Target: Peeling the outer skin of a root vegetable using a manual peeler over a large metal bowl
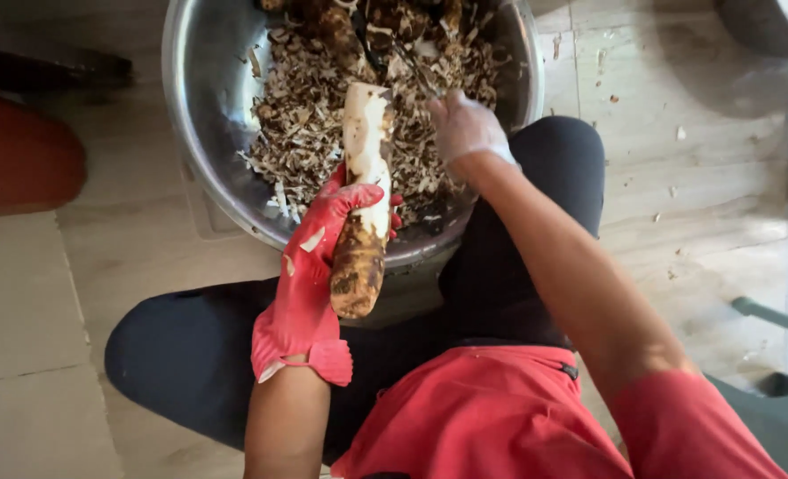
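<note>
Head view, looking down over my knees. My left hand [319, 266], in a red rubber glove, is wrapped around the middle of a long root [363, 200], fingers curled over its far side, a firm grasp. The root stands tilted, nearly upright, over the near rim of a big steel basin [194, 106]: upper half peeled white, lower half brown and earthy, the lower end hanging just outside the rim above my lap. My right hand [465, 129], in a thin pale glove, is just right of the root's top and closed around a small dark tool; I cannot make out the blade, blurred against the scraps. The basin sits on the floor between my legs and holds a thick heap of brown and white peelings [310, 120], with a few unpeeled roots [336, 31] at the far side. Stray peel flecks [678, 133] lie on the pale floor tiles [39, 302] to the right.
</note>
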